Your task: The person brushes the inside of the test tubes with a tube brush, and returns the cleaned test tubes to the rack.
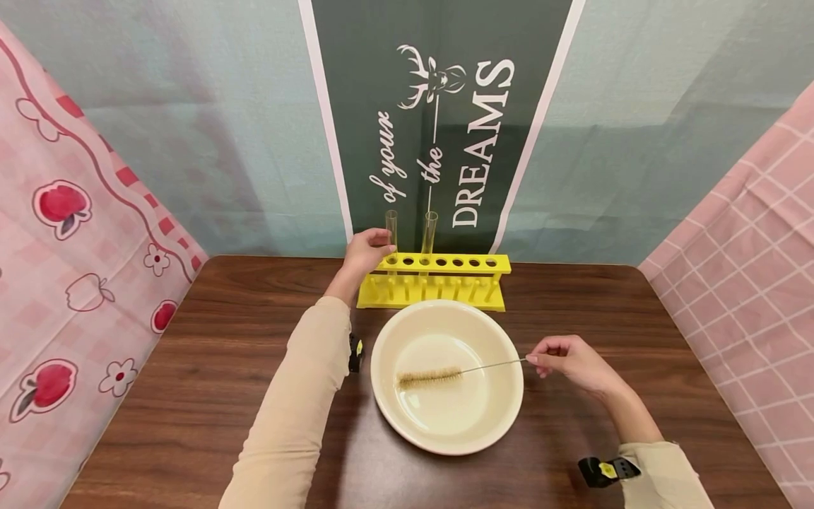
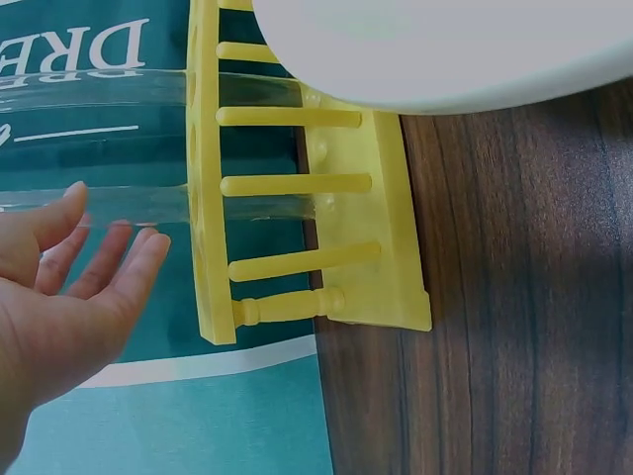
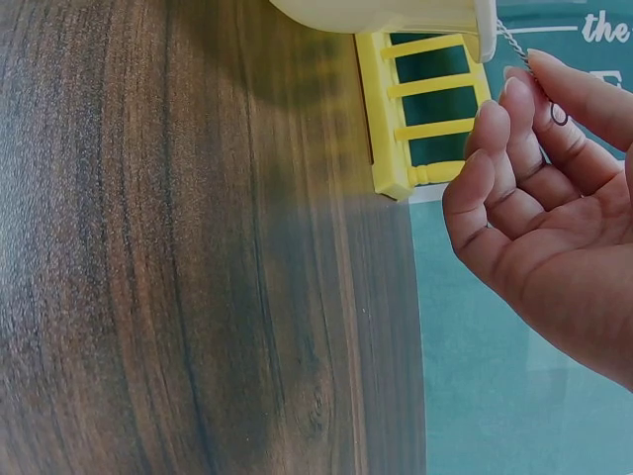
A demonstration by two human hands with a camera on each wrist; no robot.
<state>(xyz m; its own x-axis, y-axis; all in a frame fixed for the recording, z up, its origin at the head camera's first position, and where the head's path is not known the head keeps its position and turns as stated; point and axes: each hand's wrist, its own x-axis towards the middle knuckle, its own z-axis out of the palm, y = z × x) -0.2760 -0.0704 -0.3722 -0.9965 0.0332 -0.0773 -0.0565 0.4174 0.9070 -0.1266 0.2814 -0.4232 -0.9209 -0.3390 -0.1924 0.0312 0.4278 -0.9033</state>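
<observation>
At the yellow test tube rack, my left hand holds the upper part of the left glass test tube between thumb and fingers. That tube stands upright through a rack hole. In the left wrist view the thumb of my left hand crosses the tube. My right hand pinches the thin twisted-wire handle of a bristle brush. The bristle head lies inside the cream basin, the handle crossing its right rim. The wire's loop end shows by my right hand.
A second glass test tube stands in the rack, two holes to the right. The basin sits just in front of the rack on the wooden table. Behind the rack hangs a printed cloth close to the table's back edge.
</observation>
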